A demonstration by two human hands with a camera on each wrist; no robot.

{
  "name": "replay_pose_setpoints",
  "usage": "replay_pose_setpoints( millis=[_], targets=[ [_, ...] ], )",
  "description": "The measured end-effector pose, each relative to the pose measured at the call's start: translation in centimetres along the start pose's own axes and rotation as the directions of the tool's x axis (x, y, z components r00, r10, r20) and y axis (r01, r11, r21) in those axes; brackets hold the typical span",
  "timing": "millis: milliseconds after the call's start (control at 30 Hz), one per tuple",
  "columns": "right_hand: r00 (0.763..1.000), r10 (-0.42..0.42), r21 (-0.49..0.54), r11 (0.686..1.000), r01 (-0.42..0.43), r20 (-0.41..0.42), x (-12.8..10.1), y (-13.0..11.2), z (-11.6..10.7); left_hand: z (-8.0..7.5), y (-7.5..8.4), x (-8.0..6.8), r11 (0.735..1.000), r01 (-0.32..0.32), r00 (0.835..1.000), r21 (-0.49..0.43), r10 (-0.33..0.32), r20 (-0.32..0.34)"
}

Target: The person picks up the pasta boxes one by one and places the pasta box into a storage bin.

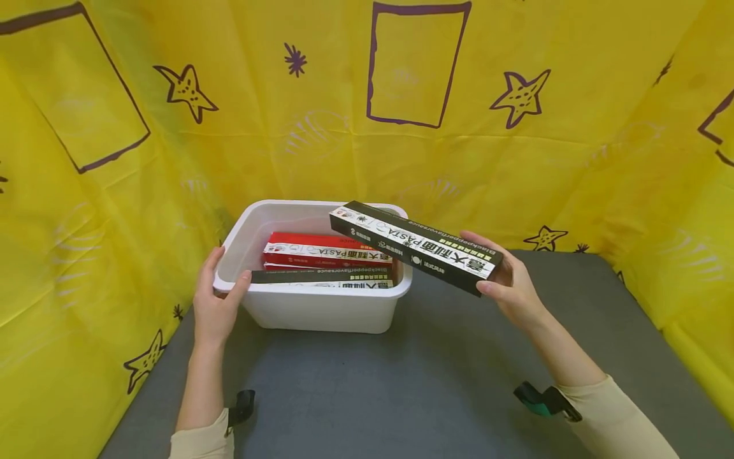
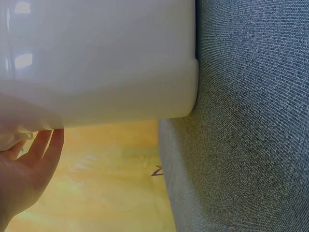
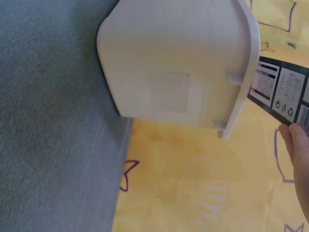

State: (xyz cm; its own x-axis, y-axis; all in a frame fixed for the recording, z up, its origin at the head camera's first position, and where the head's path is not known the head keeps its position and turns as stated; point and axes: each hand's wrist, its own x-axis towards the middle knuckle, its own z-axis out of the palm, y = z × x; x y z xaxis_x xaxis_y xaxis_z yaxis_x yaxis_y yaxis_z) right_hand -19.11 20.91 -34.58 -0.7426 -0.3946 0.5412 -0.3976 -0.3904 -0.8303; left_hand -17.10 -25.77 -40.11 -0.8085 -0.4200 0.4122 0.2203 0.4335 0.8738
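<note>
A white plastic bin (image 1: 321, 312) stands on the grey surface. My left hand (image 1: 216, 299) grips its left rim, thumb over the edge; in the left wrist view that hand (image 2: 34, 169) reaches under the rim beside the bin wall (image 2: 106, 63). My right hand (image 1: 513, 284) holds one end of a black pasta box (image 1: 413, 245), tilted, its far end over the bin's right rim. In the right wrist view the box's printed underside (image 3: 280, 89) shows beside the rim. Inside the bin lie red pasta boxes (image 1: 329, 248) and a black pasta box (image 1: 321, 277) in front of them.
Yellow cloth (image 1: 327, 76) with drawn stars and frames hangs behind and at both sides. The grey fabric surface (image 1: 367, 395) extends in front and to the right of the bin. Black straps (image 1: 243, 405) sit at both wrists.
</note>
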Motion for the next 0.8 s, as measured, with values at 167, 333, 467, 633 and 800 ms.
replay_pose_setpoints(
  millis=[167, 333, 467, 633, 800],
  targets=[
    [0.999, 0.041, 0.031, 0.999, -0.041, 0.004, 0.6, 0.6, 0.6, -0.1, 0.1, 0.0, 1.0, 0.009, 1.0, 0.005, -0.009, 0.002],
    [0.999, 0.04, 0.04, 0.998, -0.04, 0.016, 1.2, 1.2, 1.1, -0.2, 0.2, -0.1, 0.999, 0.033, 0.999, 0.006, -0.033, 0.014],
    [0.998, 0.055, 0.09, 0.994, -0.056, 0.022, 1.5, 1.6, 1.4, -0.1, 0.3, -0.1, 0.999, 0.05, 0.999, 0.013, -0.05, 0.02],
    [0.995, 0.097, 0.099, 0.99, -0.099, 0.024, 1.8, 2.0, 1.7, -0.1, 0.4, -0.1, 0.999, 0.051, 0.998, 0.011, -0.051, 0.023],
    [0.987, 0.158, 0.105, 0.982, -0.159, 0.025, 2.4, 2.3, 1.7, -0.2, 0.3, -0.1, 0.999, 0.046, 0.999, 0.007, -0.046, 0.019]
  ],
)
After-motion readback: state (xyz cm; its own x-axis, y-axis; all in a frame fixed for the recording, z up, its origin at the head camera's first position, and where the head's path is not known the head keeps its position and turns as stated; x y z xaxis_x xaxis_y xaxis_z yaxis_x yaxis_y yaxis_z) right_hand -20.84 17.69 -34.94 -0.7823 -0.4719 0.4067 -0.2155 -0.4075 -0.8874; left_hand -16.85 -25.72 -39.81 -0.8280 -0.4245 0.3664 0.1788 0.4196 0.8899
